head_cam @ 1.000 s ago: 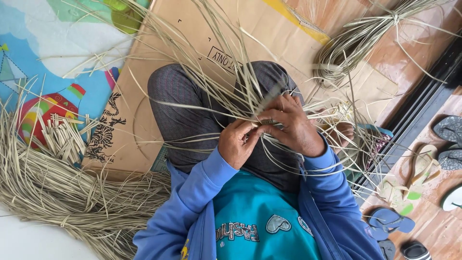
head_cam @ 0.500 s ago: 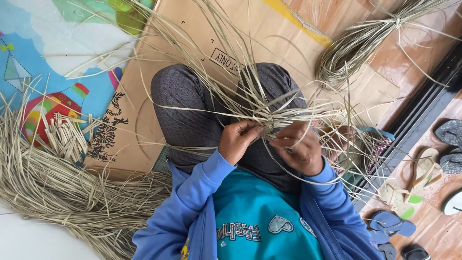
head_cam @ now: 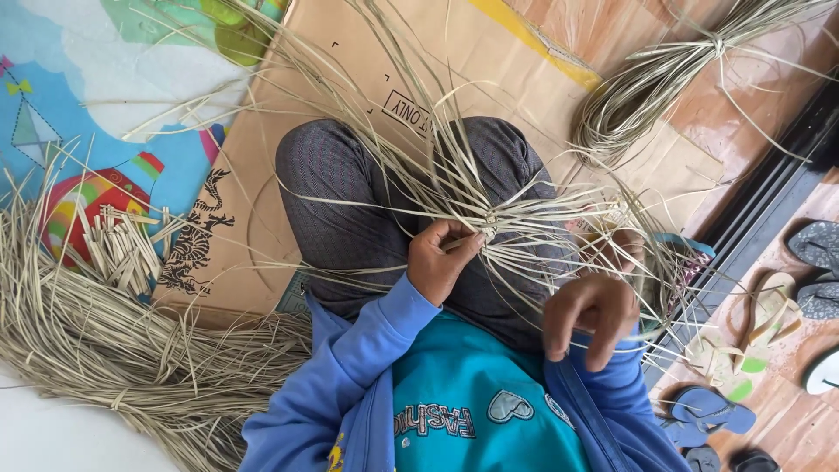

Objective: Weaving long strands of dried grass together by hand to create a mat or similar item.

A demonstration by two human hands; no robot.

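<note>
Head view, looking down on a seated person. The left hand, at frame centre, pinches the crossing point of the woven straw strands, which fan outward over the lap. The right hand, right of centre and slightly lower, has its fingers curled around a few thin strands that run out from the weave. The cardboard sheet lies under the person's knees. A loose straw heap fills the lower left, with short cut pieces above it. A coiled straw bundle lies at upper right; sandals sit at the right edge
</note>
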